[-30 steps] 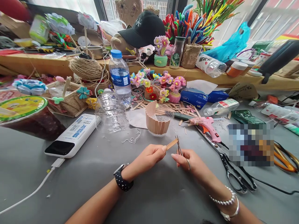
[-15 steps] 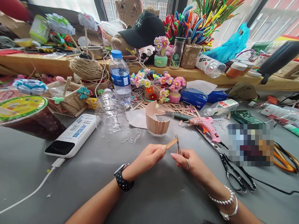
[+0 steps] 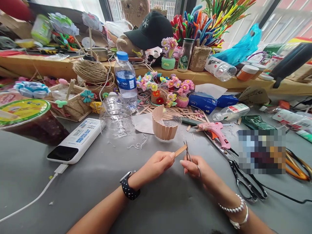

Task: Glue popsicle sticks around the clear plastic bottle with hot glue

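My left hand [image 3: 162,161] pinches a flat wooden craft stick [image 3: 180,150] near its lower end, with the far end pointing up and right. In my right hand [image 3: 195,166] is a small pair of metal scissors [image 3: 187,152]; its slightly parted blades cross the stick's far end. Just beyond my hands stands a clear plastic bottle base partly lined with upright wooden sticks, like a small cup [image 3: 164,129]. The sticks rise higher on its left side, and bare plastic shows at the right and back.
A pink glue gun [image 3: 218,131] and large black-handled scissors [image 3: 243,182] lie to the right. A cut clear bottle [image 3: 116,117], a white power bank [image 3: 77,141] and a lidded drink cup [image 3: 29,122] stand left. Loose craft sticks [image 3: 170,113] lie behind the stick-covered cup.
Both hands have shifted slightly to the right with the craft stick and the small scissors. The scissor blades are a little farther apart at the tips.
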Demonstrator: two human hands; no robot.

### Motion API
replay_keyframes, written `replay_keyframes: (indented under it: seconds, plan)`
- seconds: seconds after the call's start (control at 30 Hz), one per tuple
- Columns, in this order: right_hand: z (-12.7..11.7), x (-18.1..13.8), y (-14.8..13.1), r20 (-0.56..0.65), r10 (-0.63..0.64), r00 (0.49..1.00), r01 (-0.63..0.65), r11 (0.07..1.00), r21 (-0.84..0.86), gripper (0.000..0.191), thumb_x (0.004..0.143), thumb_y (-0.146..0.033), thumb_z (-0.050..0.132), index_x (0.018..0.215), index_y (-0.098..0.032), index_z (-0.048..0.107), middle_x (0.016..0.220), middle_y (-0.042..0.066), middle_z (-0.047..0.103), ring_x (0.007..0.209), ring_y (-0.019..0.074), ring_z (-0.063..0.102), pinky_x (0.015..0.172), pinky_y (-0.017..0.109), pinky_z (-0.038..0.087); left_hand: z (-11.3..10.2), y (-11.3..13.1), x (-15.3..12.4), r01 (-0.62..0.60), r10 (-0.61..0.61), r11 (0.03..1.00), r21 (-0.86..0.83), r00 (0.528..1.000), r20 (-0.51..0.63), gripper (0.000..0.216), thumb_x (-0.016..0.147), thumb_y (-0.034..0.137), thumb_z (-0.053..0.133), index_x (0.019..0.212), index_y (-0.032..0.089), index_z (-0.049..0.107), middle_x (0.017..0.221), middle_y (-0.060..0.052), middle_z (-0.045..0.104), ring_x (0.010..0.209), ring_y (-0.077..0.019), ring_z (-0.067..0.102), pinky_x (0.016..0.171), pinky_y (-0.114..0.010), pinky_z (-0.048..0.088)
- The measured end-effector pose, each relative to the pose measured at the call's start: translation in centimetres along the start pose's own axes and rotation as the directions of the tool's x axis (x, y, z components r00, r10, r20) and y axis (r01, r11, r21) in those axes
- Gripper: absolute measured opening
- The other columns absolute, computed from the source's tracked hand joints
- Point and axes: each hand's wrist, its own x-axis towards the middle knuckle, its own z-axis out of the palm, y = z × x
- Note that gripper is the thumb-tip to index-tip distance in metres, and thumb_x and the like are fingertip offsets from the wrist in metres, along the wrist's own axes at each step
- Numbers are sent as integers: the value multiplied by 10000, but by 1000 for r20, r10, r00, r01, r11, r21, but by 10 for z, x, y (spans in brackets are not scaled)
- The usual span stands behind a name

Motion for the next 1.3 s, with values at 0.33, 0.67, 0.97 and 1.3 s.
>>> replay_keyframes:
  seconds: [0.33, 0.67, 0.97, 1.3]
  plan:
    - [1, -3, 1, -23, 7, 1000, -7, 1000, 9, 396, 713, -492, 506, 542, -168, 354, 500, -72, 258, 459, 43, 190, 437, 227, 135, 0, -3, 1, 25, -26, 1000, -17, 999, -46, 410, 844, 410, 299, 511, 173, 265, 482, 64, 232, 439, -62, 199, 422, -229, 162]
    - [3, -2, 1, -22, 19, 1000, -19, 999, 35, 455, 675, -555, 531, 534, -176, 321, 504, -71, 248, 472, 46, 196, 436, 221, 139, -1, -4, 1, 44, -46, 999, -26, 997, -57, 422, 836, 442, 297, 513, 174, 259, 486, 65, 237, 434, -58, 195, 418, -231, 149]
    - [-4, 0, 2, 106, -57, 993, 58, 998, -7, 506, 658, -647, 464, 559, -151, 472, 460, -73, 256, 422, 47, 213, 415, 225, 147, -4, 0, 0, 28, -28, 1000, -5, 999, 26, 427, 829, 448, 300, 506, 173, 255, 483, 64, 227, 442, -62, 191, 432, -241, 145]
    - [3, -2, 0, -13, -8, 1000, 8, 1000, -1, 463, 685, -584, 494, 524, -163, 387, 498, -64, 273, 465, 50, 219, 451, 230, 161, -2, -4, 2, 24, -25, 999, -32, 999, -26, 424, 834, 437, 289, 503, 176, 249, 483, 65, 227, 440, -62, 188, 427, -239, 145]
